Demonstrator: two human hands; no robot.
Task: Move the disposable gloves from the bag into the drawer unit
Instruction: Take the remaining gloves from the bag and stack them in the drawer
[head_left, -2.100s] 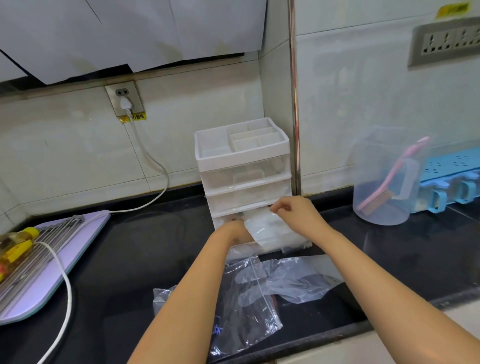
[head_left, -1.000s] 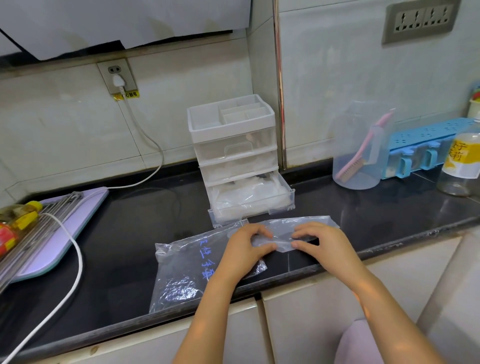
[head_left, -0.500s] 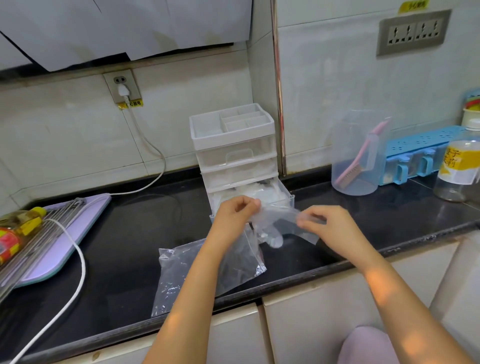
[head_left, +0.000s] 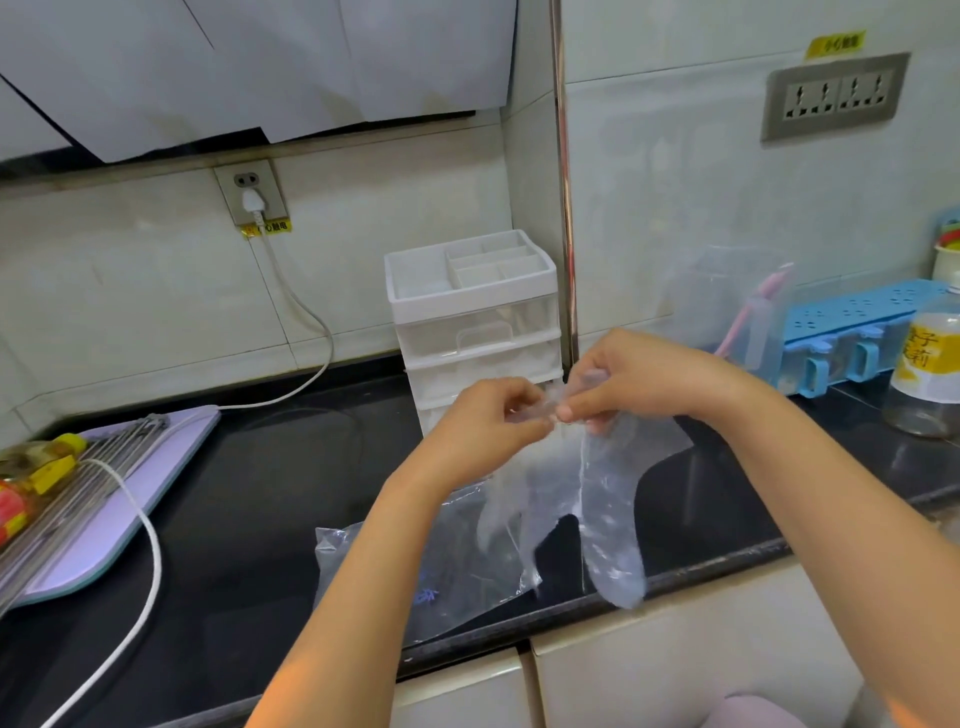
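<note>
The drawer unit (head_left: 472, 332) has a white frame and clear, colourless drawers, and stands on a glossy black desk (head_left: 249, 519). In front of the unit, the glove (head_left: 608, 509) is transparent with a faint bluish cast. The bag (head_left: 467, 561) is clear with blue handwriting. Left of the unit are a lilac board (head_left: 171, 457) with a pale teal edge, a white cord (head_left: 155, 551) and a bottle (head_left: 47, 470) with yellow and red parts. Right of the unit are a clear jug (head_left: 691, 301) with a pink brush (head_left: 753, 312), a sky-blue rack (head_left: 852, 312) dotted with holes, and a jar (head_left: 930, 358) whose yellow label bears dark characters. Behind the unit, the wall tiles (head_left: 130, 291) are cream.
</note>
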